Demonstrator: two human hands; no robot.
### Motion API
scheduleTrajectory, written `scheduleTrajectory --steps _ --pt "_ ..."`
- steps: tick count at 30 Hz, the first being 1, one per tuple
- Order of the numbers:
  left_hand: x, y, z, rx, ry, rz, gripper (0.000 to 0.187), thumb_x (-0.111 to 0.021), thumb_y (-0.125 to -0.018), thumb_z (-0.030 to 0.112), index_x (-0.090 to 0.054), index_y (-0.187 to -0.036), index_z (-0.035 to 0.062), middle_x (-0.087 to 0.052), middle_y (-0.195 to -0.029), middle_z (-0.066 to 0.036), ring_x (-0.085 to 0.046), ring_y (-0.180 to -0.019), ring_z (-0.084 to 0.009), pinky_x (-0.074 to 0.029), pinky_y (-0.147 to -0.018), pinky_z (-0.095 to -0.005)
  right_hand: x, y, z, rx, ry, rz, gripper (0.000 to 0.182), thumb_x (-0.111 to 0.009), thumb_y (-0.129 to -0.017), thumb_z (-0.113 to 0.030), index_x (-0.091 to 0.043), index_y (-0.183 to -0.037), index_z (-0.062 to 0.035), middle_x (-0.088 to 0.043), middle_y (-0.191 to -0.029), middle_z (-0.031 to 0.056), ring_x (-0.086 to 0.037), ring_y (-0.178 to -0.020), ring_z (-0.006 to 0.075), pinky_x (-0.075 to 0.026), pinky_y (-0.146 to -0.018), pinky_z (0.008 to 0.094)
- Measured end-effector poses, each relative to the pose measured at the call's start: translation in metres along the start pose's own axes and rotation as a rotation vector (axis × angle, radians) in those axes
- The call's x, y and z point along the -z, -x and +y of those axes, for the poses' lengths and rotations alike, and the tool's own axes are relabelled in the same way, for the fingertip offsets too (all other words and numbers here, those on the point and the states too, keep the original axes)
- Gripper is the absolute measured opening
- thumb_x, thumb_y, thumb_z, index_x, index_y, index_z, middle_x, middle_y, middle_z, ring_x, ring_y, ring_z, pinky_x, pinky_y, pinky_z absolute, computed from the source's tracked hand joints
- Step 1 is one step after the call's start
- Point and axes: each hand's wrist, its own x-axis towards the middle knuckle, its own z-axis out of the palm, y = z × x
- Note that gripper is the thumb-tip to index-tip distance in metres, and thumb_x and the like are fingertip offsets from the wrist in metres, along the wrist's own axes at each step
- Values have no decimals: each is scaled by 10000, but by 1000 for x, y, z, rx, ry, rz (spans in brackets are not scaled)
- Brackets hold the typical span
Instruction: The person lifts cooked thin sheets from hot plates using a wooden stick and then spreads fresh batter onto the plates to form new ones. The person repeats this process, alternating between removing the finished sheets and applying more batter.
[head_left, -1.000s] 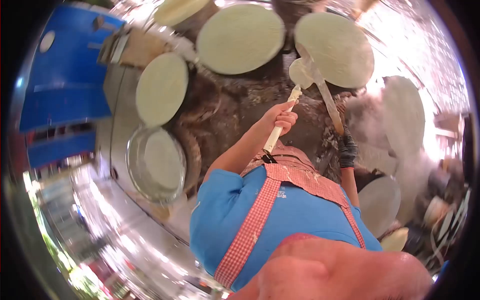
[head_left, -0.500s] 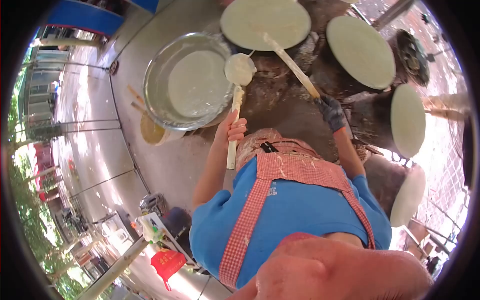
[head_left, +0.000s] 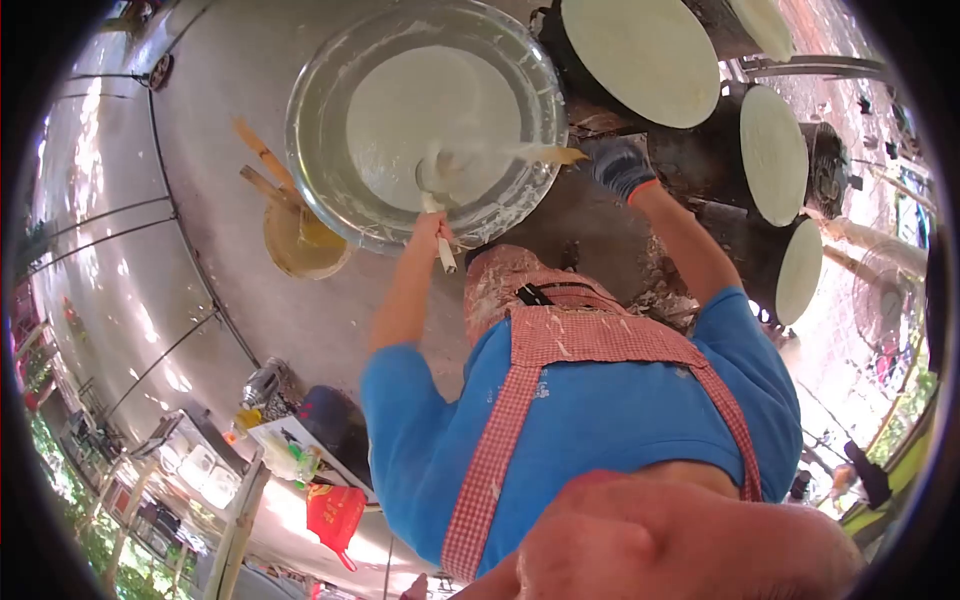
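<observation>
My left hand (head_left: 432, 228) is closed around the pale handle of a ladle (head_left: 435, 175), whose bowl is over the near part of a wide metal basin (head_left: 547, 110). White liquid (head_left: 430, 105) fills the basin's middle. My right hand (head_left: 620, 167), in a dark glove with an orange cuff, is just right of the basin rim, closed on the end of a long pale stick (head_left: 555, 154). The stick reaches left over the basin to the ladle bowl, where it is blurred; contact cannot be made out.
Large dark round vessels with white tops (head_left: 640, 55) stand at the upper right, others (head_left: 775, 155) beyond them. Left of the basin is a yellowish bucket (head_left: 300, 250) with wooden sticks (head_left: 262, 155). A red bag (head_left: 335, 515) hangs at the lower left.
The view has shifted toward the basin. The ladle has moved from beside the rim to over the basin. The stick has swung from a round vessel to the basin.
</observation>
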Motion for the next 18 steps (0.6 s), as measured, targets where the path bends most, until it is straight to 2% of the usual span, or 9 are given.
scheduleTrajectory --steps 2,4,6,8,10,11,13,15,18 --pt "-8 1 -3 -63 -78 -5 154 -447 -837 111 -310 -771 92 -275 -471 -7 -280 -342 -92 -232 -293 -231 -42 -5 10 -244 156 -275 364 -533 -730 -431 -615 -895 -117 -604 -807 146 -573 -765 316 -441 -674 409" --pt "-51 51 -4 -240 -101 198 107 -451 -781 56 -358 -745 17 -322 -481 -36 -313 -317 -124 -245 -274 -259 -23 -3 5 -236 77 -242 383 -536 -726 -447 -614 -896 -113 -605 -816 147 -573 -772 322 -440 -684 410" --pt "-51 40 -12 -300 -166 163 135 -464 -788 74 -343 -759 22 -320 -487 -31 -302 -315 -119 -243 -273 -254 -26 11 2 -232 -14 -209 402 -538 -721 -462 -613 -897 -108 -606 -825 147 -572 -778 328 -440 -694 411" --pt "-61 20 2 -402 -232 114 165 -477 -796 92 -328 -773 27 -319 -493 -27 -291 -313 -113 -241 -273 -250 -53 18 21 -363 -177 -114 413 -543 -719 -459 -613 -892 -91 -606 -805 148 -571 -766 336 -444 -688 405" --pt "-67 16 12 73 133 -146 258 -511 -809 154 -306 -689 52 -309 -488 -11 -266 -308 -93 -238 -271 -220 -72 29 11 -333 -114 -86 380 -543 -728 -430 -607 -876 -86 -602 -805 146 -567 -763 334 -441 -677 404" --pt "-71 23 11 62 125 -144 258 -511 -809 154 -306 -689 52 -309 -488 -11 -266 -308 -93 -238 -271 -220 -80 40 5 -307 -66 -80 348 -544 -738 -401 -601 -860 -81 -599 -804 144 -563 -761 332 -438 -665 403" --pt "-94 87 3 296 435 -310 353 -535 -812 241 -279 -626 82 -314 -485 10 -244 -309 -66 -220 -268 -185 -62 78 -9 -298 -147 -10 336 -538 -747 -390 -597 -869 -81 -596 -799 148 -563 -748 334 -440 -658 405" --pt "-98 135 6 284 319 -449 383 -543 -805 304 -300 -603 86 -315 -474 35 -255 -312 -42 -209 -259 -162 -35 97 -12 -265 -218 85 325 -532 -757 -378 -593 -878 -82 -593 -793 152 -562 -736 337 -442 -652 407" --pt "-116 244 12 -68 -33 -526 405 -557 -785 409 -366 -662 74 -320 -459 51 -268 -314 -13 -207 -244 -151 -30 116 -11 -150 -361 454 302 -527 -770 -359 -585 -903 -94 -589 -785 162 -566 -720 334 -446 -631 410"
